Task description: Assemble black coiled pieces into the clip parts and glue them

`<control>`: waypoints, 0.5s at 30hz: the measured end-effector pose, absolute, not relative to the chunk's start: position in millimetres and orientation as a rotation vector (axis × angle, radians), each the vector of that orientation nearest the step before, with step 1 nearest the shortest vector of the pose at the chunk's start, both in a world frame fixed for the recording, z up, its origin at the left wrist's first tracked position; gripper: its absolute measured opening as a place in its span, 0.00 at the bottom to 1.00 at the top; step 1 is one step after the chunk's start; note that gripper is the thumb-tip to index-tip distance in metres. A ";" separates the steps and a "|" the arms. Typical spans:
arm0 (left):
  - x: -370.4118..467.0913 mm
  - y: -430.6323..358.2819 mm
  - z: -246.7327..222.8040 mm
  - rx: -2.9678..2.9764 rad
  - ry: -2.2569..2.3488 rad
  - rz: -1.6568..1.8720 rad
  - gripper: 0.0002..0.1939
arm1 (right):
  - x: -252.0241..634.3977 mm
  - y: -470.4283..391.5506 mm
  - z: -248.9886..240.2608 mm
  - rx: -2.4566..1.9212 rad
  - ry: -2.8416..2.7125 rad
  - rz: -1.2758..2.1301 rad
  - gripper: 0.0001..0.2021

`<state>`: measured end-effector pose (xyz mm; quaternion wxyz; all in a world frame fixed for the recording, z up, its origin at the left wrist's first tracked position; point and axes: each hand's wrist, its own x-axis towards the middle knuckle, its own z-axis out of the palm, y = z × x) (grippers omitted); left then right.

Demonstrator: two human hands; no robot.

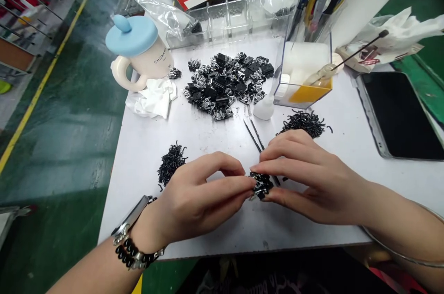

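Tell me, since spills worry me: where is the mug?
In the head view, the mug stands at the far left of the table, behind the crumpled tissue and left of the big pile of parts.

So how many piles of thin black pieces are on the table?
2: the left pile beside the left hand, the right pile just beyond the right hand. The hands may hide stray pieces.
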<state>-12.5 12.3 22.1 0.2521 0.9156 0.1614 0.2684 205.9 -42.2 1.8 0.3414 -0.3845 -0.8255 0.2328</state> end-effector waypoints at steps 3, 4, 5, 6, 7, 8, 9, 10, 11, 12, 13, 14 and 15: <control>-14.2 12.3 20.5 2.559 0.406 0.720 0.10 | 205.5 -41.5 1.2 -0.975 -2.154 0.648 0.10; -15.0 12.4 20.2 2.586 0.379 0.721 0.10 | 205.2 -41.2 0.7 -0.970 -2.158 0.668 0.10; -15.9 12.5 20.1 2.615 0.347 0.723 0.10 | 204.9 -41.0 0.2 -0.965 -2.165 0.691 0.11; -16.8 12.6 20.4 2.641 0.314 0.722 0.11 | 204.5 -40.9 -0.2 -0.964 -2.169 0.716 0.11; -17.5 12.8 21.3 2.655 0.292 0.711 0.11 | 204.1 -40.8 -0.7 -0.962 -2.170 0.742 0.12; -18.2 13.0 22.9 2.653 0.288 0.680 0.11 | 203.8 -40.9 -1.0 -0.960 -2.167 0.768 0.12; -18.7 13.1 25.1 2.634 0.291 0.639 0.12 | 203.5 -41.0 -1.1 -0.959 -2.160 0.793 0.11; -19.0 13.1 27.7 2.598 0.308 0.589 0.11 | 203.3 -41.1 -1.2 -0.956 -2.157 0.817 0.11; -19.2 12.7 30.7 2.554 0.319 0.535 0.11 | 203.1 -41.2 -1.2 -0.951 -2.156 0.840 0.11; -19.3 11.9 33.8 2.514 0.314 0.489 0.10 | 203.1 -41.2 -1.1 -0.941 -2.157 0.862 0.11; -19.5 10.4 36.6 2.485 0.314 0.456 0.10 | 203.1 -41.2 -0.9 -0.930 -2.161 0.881 0.11; -19.8 8.4 39.0 2.473 0.328 0.436 0.10 | 203.3 -41.1 -0.7 -0.920 -2.163 0.892 0.11; -20.3 5.7 40.8 2.477 0.363 0.431 0.11 | 203.5 -41.1 -0.5 -0.910 -2.168 0.901 0.11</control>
